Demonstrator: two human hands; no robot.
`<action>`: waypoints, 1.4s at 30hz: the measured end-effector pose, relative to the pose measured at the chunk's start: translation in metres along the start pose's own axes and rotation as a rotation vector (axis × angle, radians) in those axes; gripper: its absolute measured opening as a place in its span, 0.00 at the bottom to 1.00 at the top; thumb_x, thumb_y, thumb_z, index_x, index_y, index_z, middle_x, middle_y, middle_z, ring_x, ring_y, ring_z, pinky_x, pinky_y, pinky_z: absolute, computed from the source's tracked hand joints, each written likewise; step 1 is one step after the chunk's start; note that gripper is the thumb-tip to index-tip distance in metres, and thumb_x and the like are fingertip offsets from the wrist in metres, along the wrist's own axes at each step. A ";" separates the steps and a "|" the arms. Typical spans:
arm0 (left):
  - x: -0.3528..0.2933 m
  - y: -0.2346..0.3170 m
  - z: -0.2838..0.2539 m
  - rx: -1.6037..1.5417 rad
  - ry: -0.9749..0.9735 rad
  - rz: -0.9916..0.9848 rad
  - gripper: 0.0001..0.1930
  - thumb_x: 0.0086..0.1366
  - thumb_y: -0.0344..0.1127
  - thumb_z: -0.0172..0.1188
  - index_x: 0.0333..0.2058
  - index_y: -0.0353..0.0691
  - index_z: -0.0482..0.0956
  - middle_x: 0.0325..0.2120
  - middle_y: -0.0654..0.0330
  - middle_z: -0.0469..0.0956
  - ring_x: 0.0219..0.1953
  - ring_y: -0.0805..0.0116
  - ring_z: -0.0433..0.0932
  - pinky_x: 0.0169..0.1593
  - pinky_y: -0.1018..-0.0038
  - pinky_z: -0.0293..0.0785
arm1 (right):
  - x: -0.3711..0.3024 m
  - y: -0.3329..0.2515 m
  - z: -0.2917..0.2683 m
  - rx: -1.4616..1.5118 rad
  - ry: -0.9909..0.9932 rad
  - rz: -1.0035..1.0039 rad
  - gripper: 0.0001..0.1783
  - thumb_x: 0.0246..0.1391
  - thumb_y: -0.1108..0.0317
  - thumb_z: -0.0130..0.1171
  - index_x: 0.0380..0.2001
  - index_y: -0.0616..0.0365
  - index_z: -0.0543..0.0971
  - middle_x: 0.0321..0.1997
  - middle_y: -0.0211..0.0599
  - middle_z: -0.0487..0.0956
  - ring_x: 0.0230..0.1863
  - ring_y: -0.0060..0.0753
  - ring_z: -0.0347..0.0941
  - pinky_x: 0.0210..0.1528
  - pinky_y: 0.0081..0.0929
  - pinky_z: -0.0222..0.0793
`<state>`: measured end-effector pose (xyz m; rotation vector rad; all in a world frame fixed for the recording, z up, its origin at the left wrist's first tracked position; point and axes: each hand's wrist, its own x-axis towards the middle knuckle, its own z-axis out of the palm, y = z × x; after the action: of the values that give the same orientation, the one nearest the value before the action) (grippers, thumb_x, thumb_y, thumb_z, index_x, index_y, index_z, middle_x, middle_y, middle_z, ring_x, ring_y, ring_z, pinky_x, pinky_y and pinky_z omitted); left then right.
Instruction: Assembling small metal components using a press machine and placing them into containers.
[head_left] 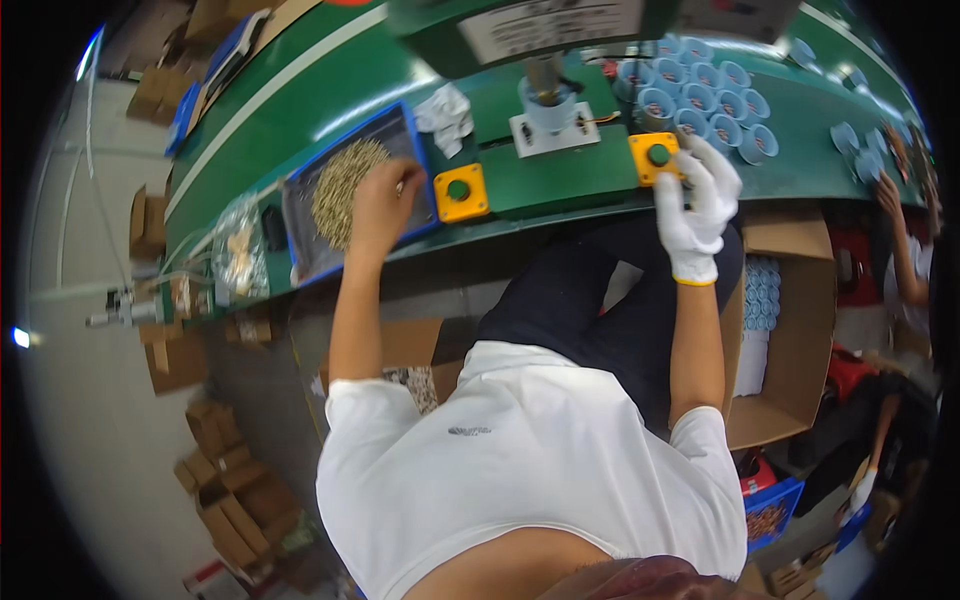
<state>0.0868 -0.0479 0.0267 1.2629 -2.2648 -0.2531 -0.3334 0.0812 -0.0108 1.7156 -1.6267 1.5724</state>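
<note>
My bare left hand [382,208] is over the right part of a blue-rimmed tray [305,240] with a heap of small brass-coloured pieces [345,190] in it. Its fingers are curled together near a tiny pale piece, too small to name. My right hand [698,210], in a white knit glove, has its fingers stretched out beside the right yellow button box [655,158] with a dark green button. A matching left button box [460,193] sits near my left hand. Between the boxes, a light blue cup-shaped part [548,112] stands on a white plate [555,135] under the green press [545,72].
Many light blue cups [700,95] stand on the green bench [790,150] at right. A crumpled white cloth [445,118] lies by the tray, a plastic bag [240,250] at left. An open carton [785,400] holds stacked blue cups. Another person's hand [888,195] is far right.
</note>
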 end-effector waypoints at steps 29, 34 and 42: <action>0.019 0.070 0.077 -0.324 0.145 -0.021 0.05 0.66 0.22 0.72 0.39 0.34 0.86 0.35 0.53 0.87 0.38 0.57 0.85 0.45 0.65 0.80 | 0.219 0.276 0.080 -0.417 -0.742 0.401 0.26 0.62 0.41 0.56 0.44 0.46 0.91 0.48 0.42 0.90 0.51 0.51 0.86 0.57 0.45 0.80; 0.013 0.070 0.066 -0.264 0.155 0.000 0.05 0.66 0.22 0.72 0.38 0.33 0.85 0.35 0.53 0.86 0.37 0.57 0.85 0.44 0.66 0.79 | 0.210 0.249 0.019 -0.150 -0.397 0.390 0.26 0.62 0.40 0.60 0.52 0.41 0.90 0.52 0.41 0.90 0.54 0.51 0.86 0.58 0.48 0.80; 0.018 0.068 0.072 -0.338 0.210 -0.020 0.05 0.66 0.20 0.70 0.38 0.33 0.85 0.33 0.54 0.86 0.35 0.59 0.84 0.43 0.68 0.79 | 0.132 0.356 -0.176 -1.345 -0.374 0.301 0.22 0.63 0.44 0.63 0.50 0.44 0.91 0.72 0.44 0.78 0.72 0.53 0.71 0.74 0.47 0.65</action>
<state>-0.0088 -0.0323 0.0001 1.0799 -1.9347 -0.4665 -0.7498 0.0428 0.0038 0.9888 -2.3087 -0.0450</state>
